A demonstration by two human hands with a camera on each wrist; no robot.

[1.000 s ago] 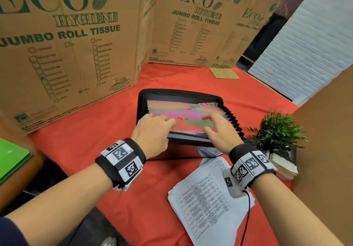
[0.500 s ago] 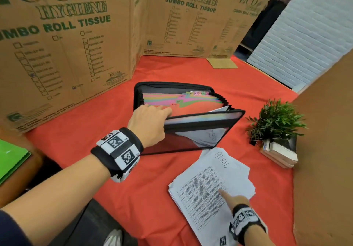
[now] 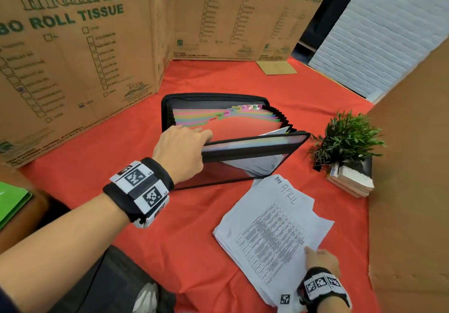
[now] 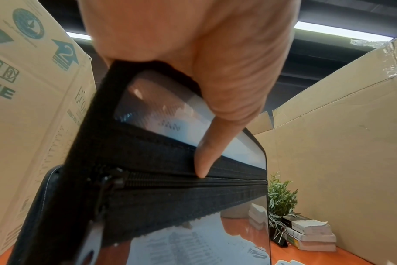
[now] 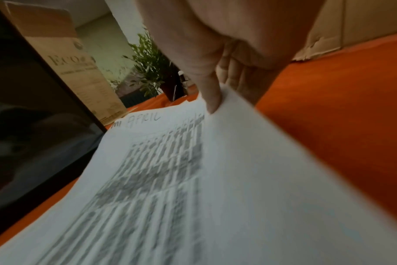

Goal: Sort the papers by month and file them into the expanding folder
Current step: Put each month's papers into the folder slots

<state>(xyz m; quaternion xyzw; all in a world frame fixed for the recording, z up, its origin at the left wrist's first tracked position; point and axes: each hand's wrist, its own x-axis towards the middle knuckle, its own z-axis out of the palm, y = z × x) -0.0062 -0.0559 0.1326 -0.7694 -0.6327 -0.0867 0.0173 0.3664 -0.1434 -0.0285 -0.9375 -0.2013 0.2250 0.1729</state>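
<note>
Head view: black zip-edged expanding folder w/ coloured month tabs (image 3: pixel 233 120) sits open on the red-cloth surface (image 3: pixel 189 239), propped wide by the left hand (image 3: pixel 181 151), which grips the front panel at its left end. Tabs from APR on show behind the gap. Loose pile of white printed papers (image 3: pixel 272 235) lies near the folder's front, top sheet hand-marked APRIL. The right hand (image 3: pixel 322 258) is at the pile's near right corner, thumb on top.

Left wrist view: left-hand thumb (image 4: pixel 215 139) presses the clear front panel of the folder (image 4: pixel 170 197); a sheet marked JAN shows through it, so at least one paper looks filed.

Right wrist view: right hand (image 5: pixel 227 68) pinches the corner of the APRIL sheet (image 5: pixel 193 179), thumb above, fingers beneath; corner is lifted.

Progress, my guess: early-to-mid. Pile's still thick, APRIL is next for its slot, the rest remains unsorted.
</note>
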